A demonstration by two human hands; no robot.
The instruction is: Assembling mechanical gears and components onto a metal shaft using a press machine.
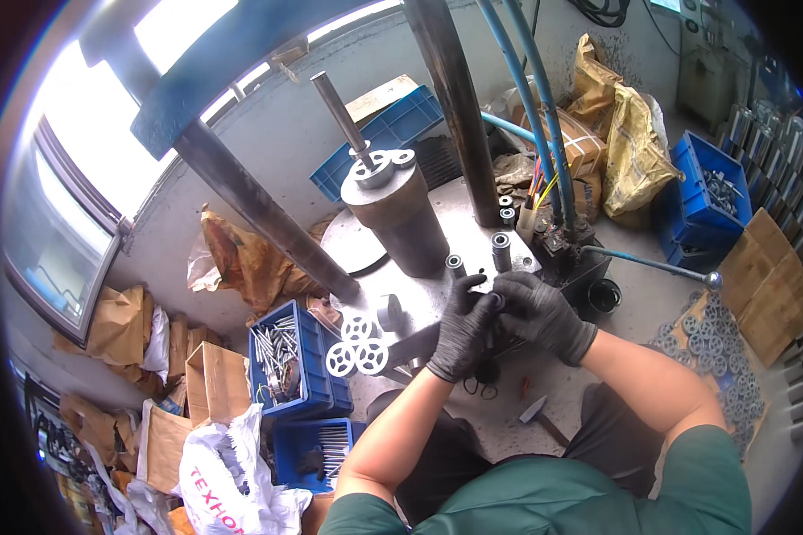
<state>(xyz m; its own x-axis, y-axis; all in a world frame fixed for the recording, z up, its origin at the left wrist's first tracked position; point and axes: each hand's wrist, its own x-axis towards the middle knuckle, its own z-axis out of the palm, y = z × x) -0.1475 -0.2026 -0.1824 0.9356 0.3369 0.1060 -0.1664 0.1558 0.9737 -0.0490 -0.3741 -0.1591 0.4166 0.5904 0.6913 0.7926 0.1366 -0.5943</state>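
Observation:
Both my hands wear dark grey gloves and meet at the near edge of a metal press table. My left hand has its fingers curled round something small and dark. My right hand closes against it from the other side, and the fingers hide what is held. Just beyond the fingers stand two short stacks of ring-shaped parts, a left stack and a right stack. A three-ring spoked metal piece sits at the table's left corner. Another spoked piece lies atop a thick steel cylinder, with a rod upright on it.
Dark press columns rise from the table. A ball-ended lever reaches out at right. Blue crates of metal rods stand at left, another blue crate at far right. A hammer lies on the floor; spoked parts cover cardboard at right.

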